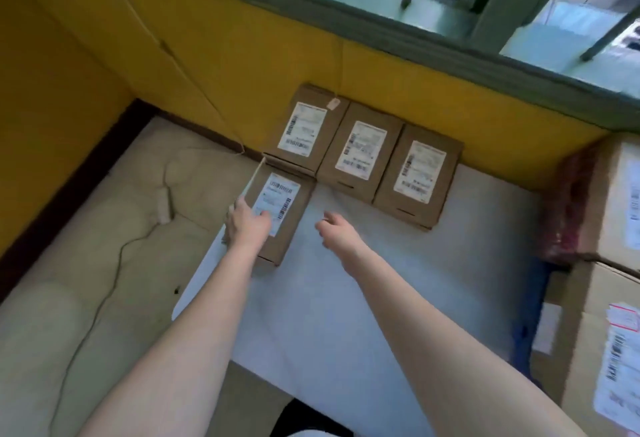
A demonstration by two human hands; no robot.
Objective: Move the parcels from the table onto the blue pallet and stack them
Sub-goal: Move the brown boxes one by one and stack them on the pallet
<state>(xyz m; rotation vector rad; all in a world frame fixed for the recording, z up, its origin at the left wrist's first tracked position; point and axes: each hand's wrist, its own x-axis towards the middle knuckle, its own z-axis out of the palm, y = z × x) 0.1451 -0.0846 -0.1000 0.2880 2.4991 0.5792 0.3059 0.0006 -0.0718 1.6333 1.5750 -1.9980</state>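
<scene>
Three brown cardboard parcels with white labels lie side by side against the yellow wall: left (304, 128), middle (362, 151), right (419, 173). They rest on a pale sheet (381, 281), and a blue pallet edge (526, 315) shows at its right side. A fourth parcel (280, 201) lies in front of the left one. My left hand (247, 222) grips its near left edge, thumb on the label and fingers down the side. My right hand (337, 229) hovers over the sheet just right of that parcel, fingers relaxed, holding nothing.
Large cardboard boxes (613, 350) and a red-wrapped one (568, 208) are stacked at the right. A power strip (164, 204) with its cable lies on the beige floor at the left. A thin cord (207, 104) hangs along the wall under a barred window.
</scene>
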